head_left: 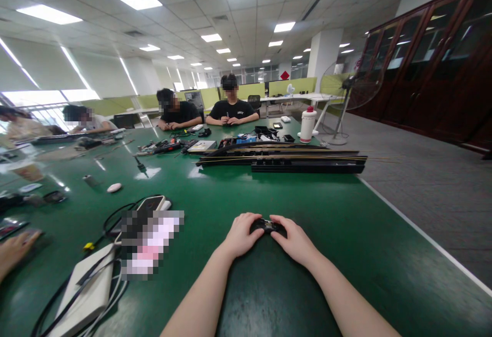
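Between both hands is a small black device (268,225), low over the green table or resting on it; its middle shows a lighter, shiny part. My left hand (243,232) grips its left end with thumb and fingers. On the other end, my right hand (292,237) is closed in the same way. The fingers cover both ends, so the device's exact kind cannot be made out.
Beyond my hands lie long black strips (307,165) with thin yellowish rods. A white bottle with a red cap (307,126) stands behind them. To my left are a white box (86,291), cables and another person's hand (17,252). Several people sit around the table.
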The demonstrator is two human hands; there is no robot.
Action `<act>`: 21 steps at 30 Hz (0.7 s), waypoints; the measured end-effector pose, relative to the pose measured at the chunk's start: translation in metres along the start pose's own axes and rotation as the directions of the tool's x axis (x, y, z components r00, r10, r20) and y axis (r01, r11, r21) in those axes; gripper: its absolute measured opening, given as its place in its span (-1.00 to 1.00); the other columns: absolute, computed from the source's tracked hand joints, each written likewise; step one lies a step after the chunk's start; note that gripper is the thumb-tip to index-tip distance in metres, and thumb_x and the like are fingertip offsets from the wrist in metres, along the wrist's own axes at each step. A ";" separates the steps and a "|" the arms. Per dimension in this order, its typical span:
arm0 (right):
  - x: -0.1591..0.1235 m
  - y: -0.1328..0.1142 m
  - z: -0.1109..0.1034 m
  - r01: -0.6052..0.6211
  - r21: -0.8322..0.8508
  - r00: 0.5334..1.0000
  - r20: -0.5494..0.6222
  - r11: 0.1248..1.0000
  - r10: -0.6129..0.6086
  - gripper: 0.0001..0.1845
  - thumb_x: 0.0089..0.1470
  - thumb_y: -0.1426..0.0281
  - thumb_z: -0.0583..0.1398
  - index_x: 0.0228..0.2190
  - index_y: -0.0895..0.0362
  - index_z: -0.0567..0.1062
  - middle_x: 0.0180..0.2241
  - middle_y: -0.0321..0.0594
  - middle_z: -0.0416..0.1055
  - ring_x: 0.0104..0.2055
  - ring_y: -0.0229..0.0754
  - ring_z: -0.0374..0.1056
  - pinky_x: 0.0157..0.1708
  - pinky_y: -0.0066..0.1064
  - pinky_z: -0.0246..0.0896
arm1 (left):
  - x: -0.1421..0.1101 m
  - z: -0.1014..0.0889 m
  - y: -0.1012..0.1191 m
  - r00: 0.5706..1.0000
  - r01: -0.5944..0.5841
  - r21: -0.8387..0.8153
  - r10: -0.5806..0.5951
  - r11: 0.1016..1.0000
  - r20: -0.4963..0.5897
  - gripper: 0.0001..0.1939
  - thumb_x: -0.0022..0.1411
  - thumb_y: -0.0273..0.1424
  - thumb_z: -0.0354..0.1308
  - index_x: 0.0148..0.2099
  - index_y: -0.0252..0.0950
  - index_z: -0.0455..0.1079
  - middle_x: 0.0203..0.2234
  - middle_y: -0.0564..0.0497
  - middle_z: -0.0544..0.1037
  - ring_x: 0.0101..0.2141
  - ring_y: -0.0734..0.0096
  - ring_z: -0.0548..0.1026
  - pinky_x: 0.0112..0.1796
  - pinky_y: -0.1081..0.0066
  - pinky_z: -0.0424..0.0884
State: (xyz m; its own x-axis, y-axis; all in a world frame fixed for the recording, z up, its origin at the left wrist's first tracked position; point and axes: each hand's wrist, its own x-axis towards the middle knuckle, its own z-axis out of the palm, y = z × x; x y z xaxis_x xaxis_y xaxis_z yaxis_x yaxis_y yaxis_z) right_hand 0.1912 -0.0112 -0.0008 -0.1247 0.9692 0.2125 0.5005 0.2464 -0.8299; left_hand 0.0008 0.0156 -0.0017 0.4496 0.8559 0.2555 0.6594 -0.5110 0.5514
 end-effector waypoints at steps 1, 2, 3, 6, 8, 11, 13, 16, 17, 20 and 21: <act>0.000 0.000 0.000 0.000 0.006 1.000 -0.005 1.000 0.000 -0.57 -0.11 0.43 0.19 -0.11 0.07 0.43 -0.09 -0.13 0.43 -0.04 -0.08 0.33 0.03 -0.17 0.15 | 0.000 0.000 0.000 1.000 0.002 -0.001 -0.002 1.000 0.001 -0.65 0.14 -0.32 0.10 0.01 -0.19 0.29 -0.11 -0.02 0.43 -0.08 0.23 0.33 -0.04 0.22 0.23; 0.000 0.001 0.001 0.000 0.012 1.000 -0.008 1.000 0.000 -0.57 -0.10 0.43 0.18 -0.10 0.07 0.43 -0.09 -0.12 0.43 -0.03 -0.08 0.32 0.03 -0.17 0.15 | 0.000 0.001 0.000 1.000 0.005 -0.002 -0.005 1.000 0.002 -0.65 0.14 -0.33 0.10 0.01 -0.19 0.29 -0.11 -0.02 0.43 -0.07 0.22 0.33 -0.04 0.21 0.22; 0.000 0.001 0.001 0.000 0.020 1.000 -0.007 1.000 0.000 -0.56 -0.10 0.44 0.18 -0.10 0.07 0.42 -0.08 -0.13 0.42 -0.03 -0.09 0.32 0.04 -0.17 0.15 | 0.000 0.001 0.000 1.000 0.008 -0.003 -0.008 1.000 0.003 -0.64 0.14 -0.32 0.10 0.01 -0.19 0.29 -0.11 -0.02 0.43 -0.07 0.22 0.33 -0.03 0.21 0.22; 0.000 0.001 0.000 0.003 0.038 1.000 -0.006 0.999 -0.003 -0.57 -0.09 0.44 0.17 -0.10 0.05 0.42 -0.08 -0.14 0.43 -0.02 -0.09 0.32 0.04 -0.16 0.14 | 0.000 0.002 -0.001 1.000 0.009 -0.005 -0.009 1.000 0.000 -0.64 0.15 -0.32 0.10 0.02 -0.19 0.29 -0.10 -0.02 0.43 -0.06 0.22 0.32 -0.03 0.20 0.22; 0.000 0.001 0.000 0.002 0.039 1.000 -0.005 0.999 -0.002 -0.58 -0.09 0.44 0.17 -0.10 0.04 0.43 -0.09 -0.15 0.43 -0.02 -0.08 0.32 0.04 -0.16 0.15 | 0.000 0.002 -0.001 1.000 0.003 -0.007 -0.003 1.000 -0.004 -0.65 0.15 -0.32 0.09 0.02 -0.19 0.28 -0.10 -0.02 0.42 -0.06 0.22 0.32 -0.02 0.21 0.22; 0.000 0.001 -0.001 -0.001 0.025 1.000 0.005 1.000 0.001 -0.59 -0.07 0.43 0.16 -0.11 0.07 0.44 -0.09 -0.12 0.43 -0.03 -0.07 0.33 0.03 -0.17 0.15 | 0.000 0.001 -0.001 1.000 -0.004 -0.011 0.004 1.000 -0.004 -0.64 0.16 -0.35 0.07 0.03 -0.19 0.28 -0.09 -0.03 0.42 -0.05 0.23 0.31 -0.01 0.22 0.21; 0.000 0.001 -0.001 -0.001 0.016 1.000 0.008 1.000 0.000 -0.60 -0.07 0.42 0.16 -0.11 0.09 0.44 -0.09 -0.11 0.43 -0.04 -0.07 0.33 0.03 -0.17 0.15 | 0.000 0.001 -0.001 1.000 -0.001 -0.015 0.001 1.000 0.001 -0.64 0.17 -0.37 0.05 0.04 -0.20 0.27 -0.08 -0.03 0.41 -0.03 0.24 0.30 0.00 0.22 0.20; -0.001 0.001 -0.002 -0.001 0.013 1.000 0.012 1.000 0.001 -0.62 -0.06 0.41 0.16 -0.12 0.07 0.45 -0.10 -0.12 0.44 -0.03 -0.06 0.33 0.03 -0.16 0.15 | 0.000 0.001 -0.002 1.000 0.007 -0.015 -0.007 1.000 0.007 -0.65 0.19 -0.36 0.03 0.05 -0.22 0.27 -0.07 -0.05 0.41 -0.02 0.24 0.29 0.02 0.21 0.20; -0.001 0.001 -0.002 -0.001 0.013 1.000 0.015 1.000 0.001 -0.62 -0.05 0.40 0.15 -0.12 0.07 0.45 -0.10 -0.13 0.44 -0.03 -0.06 0.33 0.03 -0.16 0.16 | 0.000 0.001 -0.002 1.000 0.009 -0.014 -0.009 1.000 0.008 -0.65 0.20 -0.36 0.02 0.05 -0.22 0.27 -0.07 -0.05 0.41 -0.02 0.24 0.29 0.02 0.21 0.19; 0.000 0.000 -0.002 -0.001 0.005 1.000 0.022 1.000 0.001 -0.63 -0.03 0.39 0.14 -0.12 0.07 0.45 -0.10 -0.12 0.44 -0.04 -0.06 0.33 0.02 -0.16 0.16 | 0.000 0.002 -0.003 1.000 0.011 -0.013 -0.011 1.000 0.004 -0.66 0.22 -0.35 0.00 0.05 -0.21 0.27 -0.08 -0.04 0.42 -0.02 0.24 0.30 0.01 0.21 0.20; 0.000 0.000 -0.002 -0.001 0.000 1.000 0.024 1.000 0.001 -0.64 -0.03 0.39 0.13 -0.12 0.07 0.45 -0.10 -0.12 0.43 -0.04 -0.06 0.33 0.02 -0.17 0.16 | 0.001 0.002 -0.003 1.000 0.011 -0.014 -0.011 1.000 0.003 -0.66 0.22 -0.35 -0.01 0.05 -0.21 0.27 -0.08 -0.04 0.42 -0.02 0.25 0.30 0.01 0.21 0.20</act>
State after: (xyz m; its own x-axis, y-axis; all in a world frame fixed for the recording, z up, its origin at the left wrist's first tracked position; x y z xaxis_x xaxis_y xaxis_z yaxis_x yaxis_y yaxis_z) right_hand 0.1931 -0.0115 0.0000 -0.1444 0.9692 0.1994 0.5006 0.2454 -0.8301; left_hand 0.0003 0.0174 -0.0047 0.4441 0.8613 0.2468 0.6561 -0.5002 0.5651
